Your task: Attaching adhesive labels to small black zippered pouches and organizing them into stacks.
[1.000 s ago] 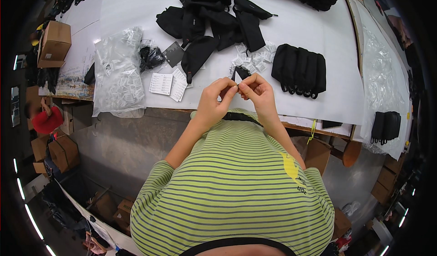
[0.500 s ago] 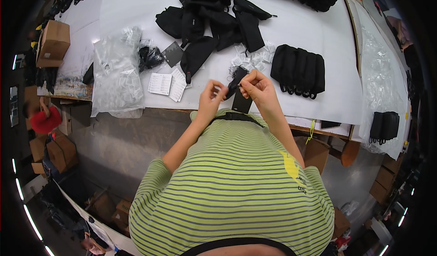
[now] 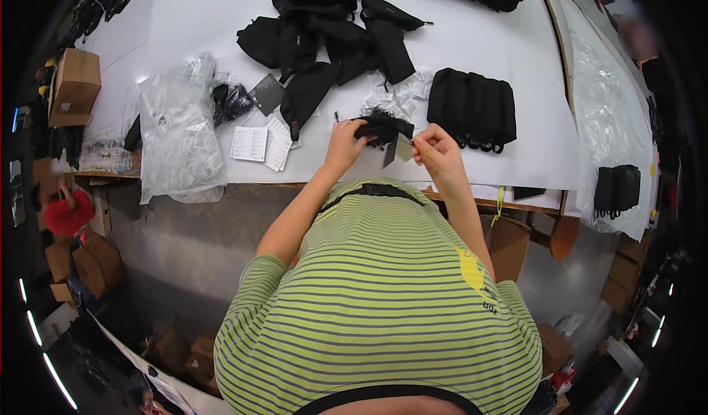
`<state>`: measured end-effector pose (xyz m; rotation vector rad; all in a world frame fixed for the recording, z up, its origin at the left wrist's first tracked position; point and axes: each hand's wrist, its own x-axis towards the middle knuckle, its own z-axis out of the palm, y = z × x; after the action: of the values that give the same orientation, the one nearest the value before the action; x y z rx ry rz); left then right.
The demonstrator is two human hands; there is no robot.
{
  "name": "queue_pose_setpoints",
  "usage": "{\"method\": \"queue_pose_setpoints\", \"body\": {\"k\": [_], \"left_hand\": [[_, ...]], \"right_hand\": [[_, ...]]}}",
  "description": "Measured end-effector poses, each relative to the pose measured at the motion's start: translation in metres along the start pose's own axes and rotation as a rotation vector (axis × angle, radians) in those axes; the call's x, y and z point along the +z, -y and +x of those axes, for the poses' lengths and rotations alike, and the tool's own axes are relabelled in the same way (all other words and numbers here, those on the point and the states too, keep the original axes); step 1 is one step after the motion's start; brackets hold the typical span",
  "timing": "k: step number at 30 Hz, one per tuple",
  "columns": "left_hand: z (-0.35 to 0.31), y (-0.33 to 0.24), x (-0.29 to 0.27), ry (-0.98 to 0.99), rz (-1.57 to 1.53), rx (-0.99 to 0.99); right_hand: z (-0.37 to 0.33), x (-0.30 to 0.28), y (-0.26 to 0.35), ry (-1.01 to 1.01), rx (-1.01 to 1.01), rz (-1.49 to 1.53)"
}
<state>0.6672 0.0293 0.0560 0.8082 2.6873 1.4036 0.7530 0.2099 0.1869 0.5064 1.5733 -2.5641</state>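
Note:
A small black fabric pouch (image 3: 385,128) is stretched sideways just over the table's near edge, gripped at its left end by my closed left hand (image 3: 346,143). Below its right end hang a dark card tag (image 3: 390,152) and a paler one (image 3: 404,149). Thumb and fingers of my right hand (image 3: 439,157) are pinched together beside these tags, at the pouch's right end; what is between them is too small to make out. Behind the pouch lies a tangle of thin black strings (image 3: 377,112), partly hidden by it.
Small clear packets (image 3: 409,90) lie beyond the strings. Black pouches are heaped (image 3: 324,24) at the back, with a neat row of them (image 3: 472,109) to the right. White printed cards (image 3: 249,143), a dark card (image 3: 267,94) and a clear plastic bag (image 3: 179,127) sit to the left.
My right hand has moved right and slightly down. The left hand has closed on the pouch, which has swung from upright to sideways, and its tags now show on the right.

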Motion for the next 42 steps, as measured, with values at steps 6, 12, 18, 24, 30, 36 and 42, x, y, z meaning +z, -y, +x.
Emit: {"method": "queue_pose_setpoints", "body": {"k": [6, 12, 18, 24, 30, 36, 42], "left_hand": [[0.004, -0.003, -0.017, 0.064, -0.033, -0.03], [0.008, -0.031, -0.043, 0.052, -0.064, -0.044], [0.0, -0.037, -0.056, 0.057, -0.098, -0.099], [-0.009, -0.05, -0.082, 0.02, -0.178, -0.181], [-0.009, -0.063, -0.129, 0.388, -0.777, -0.482], [-0.007, -0.039, -0.158, 0.278, -0.927, -0.59], [0.002, -0.028, -0.177, 0.637, -0.49, -0.452]], "right_hand": [[-0.009, -0.025, 0.007, -0.089, -0.059, 0.0], [-0.007, -0.03, 0.006, -0.134, -0.169, -0.132], [-0.001, -0.015, 0.002, -0.08, -0.167, -0.159], [0.008, -0.015, 0.005, -0.03, -0.386, -0.59], [0.024, 0.012, -0.025, 0.254, -0.207, -0.48], [0.029, 0.012, -0.023, 0.01, -0.063, -0.256], [0.033, -0.014, -0.022, -0.685, -0.232, 0.634]]}}
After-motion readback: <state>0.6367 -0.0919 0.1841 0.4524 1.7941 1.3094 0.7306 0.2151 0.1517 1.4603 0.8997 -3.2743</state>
